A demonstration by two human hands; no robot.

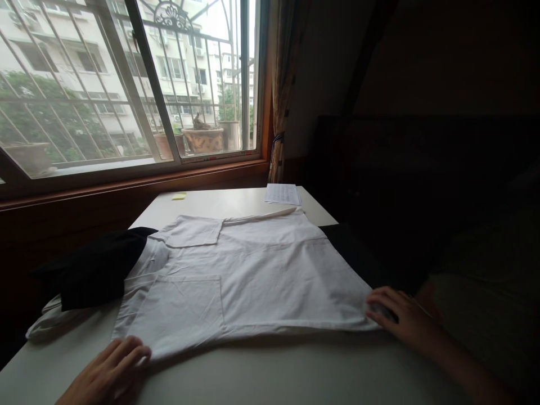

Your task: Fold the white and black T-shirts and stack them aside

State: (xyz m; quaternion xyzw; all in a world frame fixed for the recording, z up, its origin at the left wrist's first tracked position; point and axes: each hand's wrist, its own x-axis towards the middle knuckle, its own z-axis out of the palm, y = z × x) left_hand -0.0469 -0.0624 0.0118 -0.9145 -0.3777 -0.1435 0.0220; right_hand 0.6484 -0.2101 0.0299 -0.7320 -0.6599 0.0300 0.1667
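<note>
With my left hand [112, 365] at eight o'clock and my right hand [399, 315] at four, I touch the two near corners of the white garment [270, 287], which lies spread at the centre of the dial on the table [270, 371]. On the right, thumb and fingers look pinched on the corner; on the left, my fingers bend over the cloth, but whether they grip it I cannot tell, as their undersides are hidden.

What could go wrong: a harder pull from four than from eight would likely skew the near edge and drag creases past the pockets [185, 301]. The black cloth [99, 270] bunched at nine sits against the waist end, so a tug that way could catch it and shift it too. A far-reaching sweep towards half past twelve might nudge the papers [282, 194] off their place; the yellow note [179, 196] at eleven looks safer, being apart from the garment.

As for pose, my right forearm slants in from the lower right, its hand aimed at about ten, fingers curled inward. Of the left, just the hand and wrist show, back upward, low to the tabletop, fingertips turned towards two.
</note>
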